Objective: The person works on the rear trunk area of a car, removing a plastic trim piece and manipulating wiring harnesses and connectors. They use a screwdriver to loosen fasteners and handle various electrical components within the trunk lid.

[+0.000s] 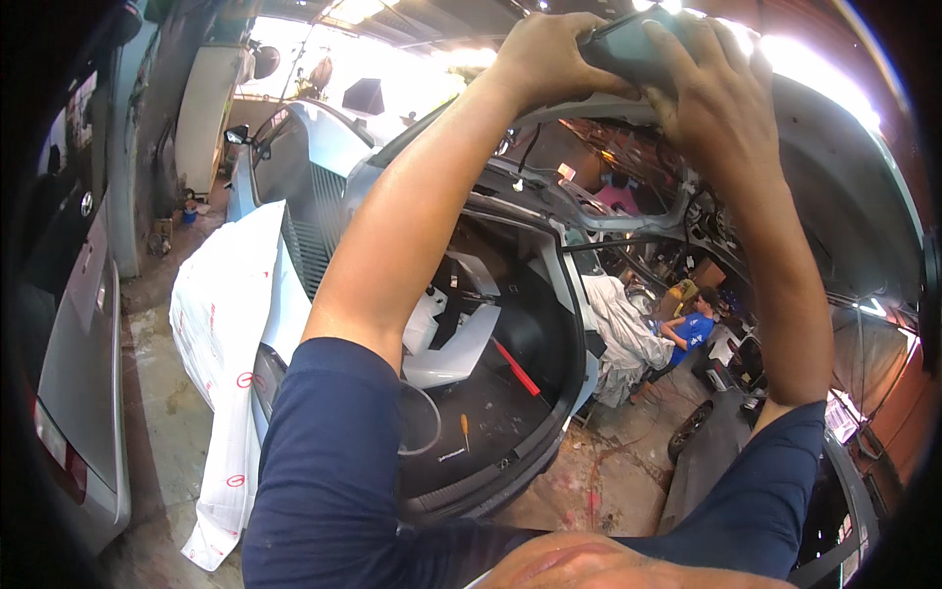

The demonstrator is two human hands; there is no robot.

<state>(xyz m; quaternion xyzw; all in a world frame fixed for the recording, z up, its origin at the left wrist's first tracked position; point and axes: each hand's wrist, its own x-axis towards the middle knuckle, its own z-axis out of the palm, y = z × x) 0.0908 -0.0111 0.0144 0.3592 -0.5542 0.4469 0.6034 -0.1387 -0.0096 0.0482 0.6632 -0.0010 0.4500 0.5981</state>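
Note:
Both my arms reach up to the top of the view. My left hand (545,61) and my right hand (711,103) grip either end of a dark, smooth part (630,54) above the raised hatch of a light-coloured car; whether it is attached is unclear. Below, the open boot (505,412) holds white panels (453,355), a red bar (515,368), an orange-handled screwdriver (464,427) and a small metal tool (451,455).
A white printed protective sheet (221,304) drapes the car's left side. A silver car (78,363) stands at far left. Right of the boot, a person in blue (692,329) sits by a crumpled cover (613,324). A wheel (690,432) and dark panel lie lower right.

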